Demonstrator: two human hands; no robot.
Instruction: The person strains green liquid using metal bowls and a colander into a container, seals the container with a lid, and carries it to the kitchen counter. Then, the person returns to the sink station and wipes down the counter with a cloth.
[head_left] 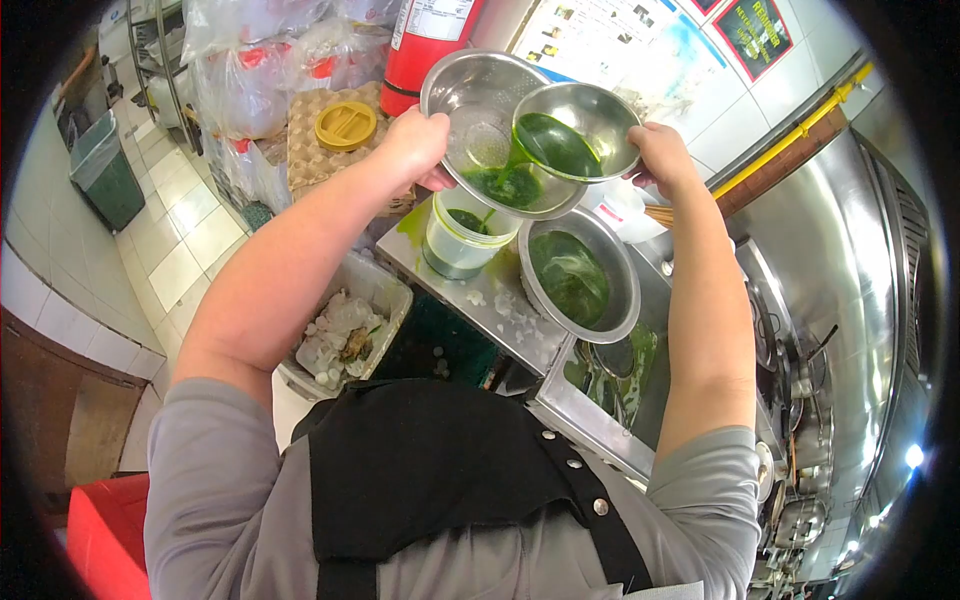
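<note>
My left hand [418, 146] is closed on the rim of a perforated metal colander [462, 95], tilted above a white plastic tub [452, 255]. In my right hand [658, 155] is the rim of a smaller metal bowl [618, 118], tipped toward the colander. Green liquid [558, 146] pours from this bowl into the colander, and a thin green stream falls from there into the tub. Beside the tub, a wide metal basin [628, 290] holds more green liquid with some foam. The fingers of both hands are partly hidden behind the rims.
The tub stands on a wet steel counter [520, 338]. A sink [645, 395] with utensils lies at the right. Egg trays [305, 150] with a yellow lid [346, 126] and a fire extinguisher [425, 50] are behind. A waste bin [398, 310] is below left.
</note>
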